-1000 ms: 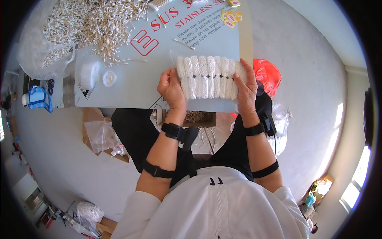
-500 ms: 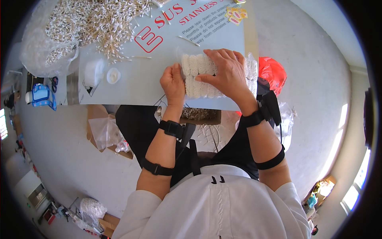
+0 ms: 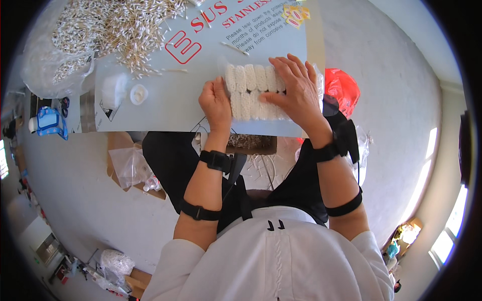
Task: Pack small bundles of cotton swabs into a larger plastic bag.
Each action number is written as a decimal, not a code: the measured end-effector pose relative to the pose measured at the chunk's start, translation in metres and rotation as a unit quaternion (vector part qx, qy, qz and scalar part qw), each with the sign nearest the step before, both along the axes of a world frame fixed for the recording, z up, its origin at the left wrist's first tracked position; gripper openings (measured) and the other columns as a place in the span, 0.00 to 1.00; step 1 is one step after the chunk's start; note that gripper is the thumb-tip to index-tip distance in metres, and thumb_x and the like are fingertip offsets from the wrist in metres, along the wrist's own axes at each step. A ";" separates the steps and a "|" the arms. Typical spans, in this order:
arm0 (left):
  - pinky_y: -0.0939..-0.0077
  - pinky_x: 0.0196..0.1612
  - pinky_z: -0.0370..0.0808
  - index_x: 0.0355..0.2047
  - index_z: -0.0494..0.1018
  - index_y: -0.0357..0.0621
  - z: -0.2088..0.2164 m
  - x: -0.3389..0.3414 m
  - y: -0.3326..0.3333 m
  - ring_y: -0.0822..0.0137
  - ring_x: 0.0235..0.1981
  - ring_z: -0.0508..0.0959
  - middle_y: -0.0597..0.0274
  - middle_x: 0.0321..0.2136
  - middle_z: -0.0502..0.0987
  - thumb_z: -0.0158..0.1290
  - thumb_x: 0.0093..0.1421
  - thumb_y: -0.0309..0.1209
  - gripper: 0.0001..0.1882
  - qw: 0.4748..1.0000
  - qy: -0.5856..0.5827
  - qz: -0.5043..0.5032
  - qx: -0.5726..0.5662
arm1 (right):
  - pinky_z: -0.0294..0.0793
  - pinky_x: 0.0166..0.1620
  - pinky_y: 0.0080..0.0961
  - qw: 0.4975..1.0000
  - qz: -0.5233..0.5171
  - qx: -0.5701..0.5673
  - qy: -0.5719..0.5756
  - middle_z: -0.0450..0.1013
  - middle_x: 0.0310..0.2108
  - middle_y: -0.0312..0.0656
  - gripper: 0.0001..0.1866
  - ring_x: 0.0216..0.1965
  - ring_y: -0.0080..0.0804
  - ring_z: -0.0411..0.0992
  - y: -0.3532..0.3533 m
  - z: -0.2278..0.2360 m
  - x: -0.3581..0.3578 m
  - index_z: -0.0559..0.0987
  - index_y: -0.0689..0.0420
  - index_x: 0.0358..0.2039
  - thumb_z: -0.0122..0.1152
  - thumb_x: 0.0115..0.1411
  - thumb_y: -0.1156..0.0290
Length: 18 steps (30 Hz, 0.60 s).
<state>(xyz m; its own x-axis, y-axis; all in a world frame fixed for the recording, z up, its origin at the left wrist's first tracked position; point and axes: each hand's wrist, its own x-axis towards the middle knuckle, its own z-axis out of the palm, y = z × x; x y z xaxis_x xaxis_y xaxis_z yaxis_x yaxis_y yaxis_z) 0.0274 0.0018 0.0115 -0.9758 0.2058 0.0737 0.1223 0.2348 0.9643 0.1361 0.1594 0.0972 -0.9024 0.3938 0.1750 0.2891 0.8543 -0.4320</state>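
Note:
A clear plastic pack of cotton swab bundles (image 3: 243, 104), set in two rows with white tips facing up, lies near the table's front edge. At its left end, my left hand (image 3: 216, 104) is closed, with curled fingers and thumb against the bag's edge; the fingertips are partly hidden. My right hand (image 3: 296, 90) rests over the right part of the pack. Its fingers are spread and its thumb stretches left across the gap between the two rows. Beneath this palm, part of the bundles is hidden.
Loose cotton swabs (image 3: 120, 30) are heaped at the far left beside a clear plastic bag (image 3: 37, 65). A small white round container (image 3: 139, 94) stands nearer. Yellow-and-white packets (image 3: 295, 16) lie far right. A red bag (image 3: 342, 90) is beyond the table's right edge; an open carton (image 3: 251, 144) sits below.
My right hand has slid right along the pack, with its fingers spread wider, uncovering more bundles. My left hand stays at the left end. The whole view has shifted slightly.

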 end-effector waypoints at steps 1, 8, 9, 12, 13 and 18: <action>0.71 0.24 0.64 0.24 0.69 0.35 -0.001 0.001 -0.001 0.73 0.20 0.63 0.61 0.15 0.66 0.51 0.69 0.39 0.21 1.000 0.000 -0.002 0.001 | 0.44 0.70 0.47 1.000 -0.002 0.001 0.000 0.70 0.57 0.44 0.42 0.67 0.43 0.57 -0.002 0.000 0.000 0.72 0.54 0.59 0.73 0.44 0.50; 0.70 0.24 0.64 0.23 0.67 0.34 -0.007 -0.002 0.003 0.71 0.19 0.61 0.60 0.14 0.66 0.51 0.70 0.38 0.21 0.999 -0.020 0.015 0.022 | 0.46 0.68 0.46 0.999 -0.017 -0.044 0.003 0.73 0.53 0.41 0.31 0.64 0.42 0.60 0.001 -0.002 -0.002 0.75 0.53 0.56 0.66 0.54 0.52; 0.69 0.24 0.63 0.22 0.67 0.34 -0.007 -0.001 0.004 0.71 0.19 0.60 0.60 0.14 0.66 0.51 0.70 0.38 0.22 0.999 -0.019 0.016 0.038 | 0.47 0.68 0.46 0.999 -0.027 -0.046 -0.008 0.72 0.54 0.41 0.31 0.64 0.42 0.60 0.000 0.000 -0.003 0.75 0.53 0.56 0.66 0.55 0.52; 0.68 0.24 0.63 0.23 0.67 0.34 -0.004 0.000 0.001 0.70 0.19 0.61 0.59 0.14 0.66 0.51 0.70 0.38 0.22 0.999 0.018 0.016 -0.026 | 0.46 0.69 0.47 0.999 -0.027 -0.017 -0.018 0.69 0.58 0.42 0.33 0.66 0.42 0.58 -0.005 -0.003 -0.005 0.72 0.53 0.59 0.65 0.56 0.52; 0.68 0.24 0.63 0.23 0.67 0.34 -0.004 -0.001 0.001 0.70 0.19 0.61 0.59 0.14 0.66 0.51 0.70 0.38 0.22 0.999 0.021 0.017 -0.022 | 0.45 0.70 0.47 1.000 -0.016 0.013 -0.017 0.67 0.61 0.43 0.35 0.68 0.42 0.56 -0.005 -0.003 -0.007 0.70 0.53 0.62 0.64 0.57 0.51; 0.67 0.24 0.63 0.23 0.67 0.35 0.009 0.001 0.003 0.66 0.18 0.61 0.53 0.15 0.67 0.50 0.70 0.38 0.21 1.000 0.003 0.012 -0.017 | 0.35 0.72 0.50 0.995 0.046 0.065 -0.062 0.54 0.70 0.47 0.44 0.73 0.41 0.47 -0.027 -0.005 0.010 0.56 0.61 0.68 0.55 0.61 0.44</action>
